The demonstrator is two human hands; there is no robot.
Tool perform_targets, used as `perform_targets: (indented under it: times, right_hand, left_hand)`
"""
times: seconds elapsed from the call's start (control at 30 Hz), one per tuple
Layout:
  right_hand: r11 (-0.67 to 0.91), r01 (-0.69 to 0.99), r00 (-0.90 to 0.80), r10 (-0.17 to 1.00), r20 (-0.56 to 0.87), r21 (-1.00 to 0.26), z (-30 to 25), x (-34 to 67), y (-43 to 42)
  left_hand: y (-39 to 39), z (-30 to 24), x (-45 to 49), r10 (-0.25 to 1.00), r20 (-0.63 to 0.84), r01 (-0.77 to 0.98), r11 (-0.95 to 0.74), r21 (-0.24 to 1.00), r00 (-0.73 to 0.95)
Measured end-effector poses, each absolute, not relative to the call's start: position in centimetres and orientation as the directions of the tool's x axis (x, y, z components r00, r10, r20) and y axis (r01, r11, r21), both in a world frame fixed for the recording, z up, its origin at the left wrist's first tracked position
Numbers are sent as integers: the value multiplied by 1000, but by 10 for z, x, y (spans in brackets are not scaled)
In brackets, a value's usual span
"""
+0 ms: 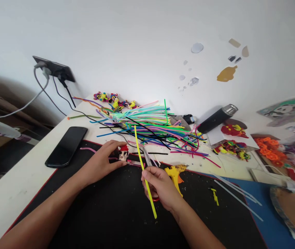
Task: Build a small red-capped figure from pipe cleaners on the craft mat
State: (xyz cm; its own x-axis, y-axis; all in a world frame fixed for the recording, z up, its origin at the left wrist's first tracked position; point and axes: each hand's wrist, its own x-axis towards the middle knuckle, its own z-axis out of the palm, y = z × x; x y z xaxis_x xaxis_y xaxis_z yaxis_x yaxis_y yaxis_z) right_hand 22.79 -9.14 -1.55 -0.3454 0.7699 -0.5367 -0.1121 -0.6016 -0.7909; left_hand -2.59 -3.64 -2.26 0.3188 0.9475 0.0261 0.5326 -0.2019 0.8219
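Between the thumb and fingers of my left hand (105, 159) is a small white figure head (123, 154) with a red top and a dark drawn face. My right hand (158, 185) pinches a long yellow pipe cleaner (137, 142), which slants across the black mat. The same hand also holds scissors (148, 157); their blades point away from me, and part of a red handle shows below the fingers. Just right of that hand lies a yellow glue gun (174, 174). A small bent yellow pipe cleaner piece (215, 197) rests farther right on the mat.
Beyond my hands lies a big pile of coloured pipe cleaners (147, 117), with small finished figures (115, 100) behind it. A phone (66, 147) is at the left. At the right are a black flask (216, 119), a white box (246, 143) and clear glue sticks (237, 190).
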Motion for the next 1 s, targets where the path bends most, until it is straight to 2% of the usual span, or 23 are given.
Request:
perform_targets:
  times: [0.13,0.33,0.6,0.87,1.0]
  right_hand:
    - [-567,-136,-339,797,-499,-813,-11,227,-86]
    - [-525,-85,-356,810,-467,-847,-5,225,-82]
    - [-447,49,-377,820,-430,-893,-6,226,-82]
    - [-468,67,-400,796,-454,-881,-3,226,-84]
    - [-478,90,-414,780,-469,-874,1,225,-88]
  left_hand:
    - [-40,-16,-26,935,-102,345,-22,938,339]
    - [-43,-22,-22,895,-125,70,105,992,427]
    - [-48,-16,-16,890,-153,112,116,987,430]
    - [-46,-15,-15,873,-158,-49,203,978,461]
    - [-44,-14,-20,897,-186,-73,233,970,401]
